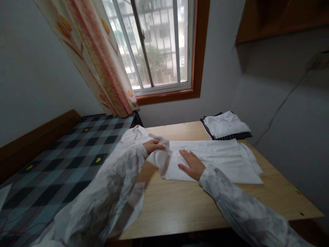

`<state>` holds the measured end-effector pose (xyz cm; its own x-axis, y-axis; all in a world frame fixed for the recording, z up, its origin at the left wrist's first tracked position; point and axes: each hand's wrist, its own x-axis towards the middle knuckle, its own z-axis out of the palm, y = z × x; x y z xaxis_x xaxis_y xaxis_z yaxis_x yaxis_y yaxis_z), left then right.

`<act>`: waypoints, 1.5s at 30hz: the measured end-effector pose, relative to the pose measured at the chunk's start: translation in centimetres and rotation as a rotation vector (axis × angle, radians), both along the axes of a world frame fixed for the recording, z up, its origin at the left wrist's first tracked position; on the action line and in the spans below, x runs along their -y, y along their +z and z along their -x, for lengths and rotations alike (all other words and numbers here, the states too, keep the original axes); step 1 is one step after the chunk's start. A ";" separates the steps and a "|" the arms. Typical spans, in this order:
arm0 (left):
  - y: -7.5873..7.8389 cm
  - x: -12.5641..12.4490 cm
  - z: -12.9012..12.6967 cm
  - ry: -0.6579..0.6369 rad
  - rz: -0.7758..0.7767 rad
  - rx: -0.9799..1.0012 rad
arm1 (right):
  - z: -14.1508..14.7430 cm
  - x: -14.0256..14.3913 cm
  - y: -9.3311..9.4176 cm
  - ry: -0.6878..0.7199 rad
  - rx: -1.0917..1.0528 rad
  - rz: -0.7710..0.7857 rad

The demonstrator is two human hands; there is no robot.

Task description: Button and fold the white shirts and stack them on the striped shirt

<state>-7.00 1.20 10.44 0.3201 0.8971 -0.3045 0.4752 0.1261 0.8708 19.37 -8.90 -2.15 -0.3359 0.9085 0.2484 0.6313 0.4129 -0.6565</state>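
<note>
A white garment lies spread across the wooden table. My left hand pinches a fold of the garment's left part and lifts it slightly. My right hand lies flat with fingers apart, pressing the cloth down beside that fold. Both my arms are in pale patterned sleeves. More white cloth hangs off the table's left edge beneath my left arm.
A folded white shirt rests on a dark striped folded item at the table's far right. A checkered bed lies to the left. Behind are a barred window and a floral curtain.
</note>
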 end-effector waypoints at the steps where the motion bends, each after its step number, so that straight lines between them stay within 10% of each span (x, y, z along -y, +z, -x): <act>1: -0.1 0.2 -1.5 -0.053 0.097 0.079 | -0.3 -0.3 0.1 -0.015 -0.142 0.042; 5: -1.7 1.6 -6.9 -0.133 0.299 0.307 | -2.1 -1.3 0.4 -0.104 -0.641 0.223; 10: -5.9 4.0 -9.6 -0.134 0.181 0.414 | -3.2 -2.0 -0.2 -0.268 -0.708 0.367; 19: -8.4 7.4 -2.2 -0.170 -0.724 0.034 | -1.9 -6.3 2.0 -0.251 -0.201 0.277; 26: -11.3 8.9 0.7 -0.330 -0.805 -0.185 | -2.7 -6.8 1.7 -0.355 -0.030 0.159; 35: -12.9 8.1 1.5 -0.370 -0.801 -0.215 | -17.2 0.2 2.1 -0.740 0.151 -0.359; 39: -12.7 8.2 1.1 -0.298 -0.793 -0.173 | -23.7 5.2 -0.2 -1.090 0.311 -0.164; 45: -12.2 8.0 0.8 -0.076 -0.630 0.182 | -23.0 5.9 -3.5 -1.017 0.127 -0.037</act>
<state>-7.84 -6.81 -1.75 0.3859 0.8589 0.3366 0.3007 -0.4621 0.8343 42.38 -14.84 -5.61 0.5637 0.7703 0.2982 0.7575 -0.3381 -0.5584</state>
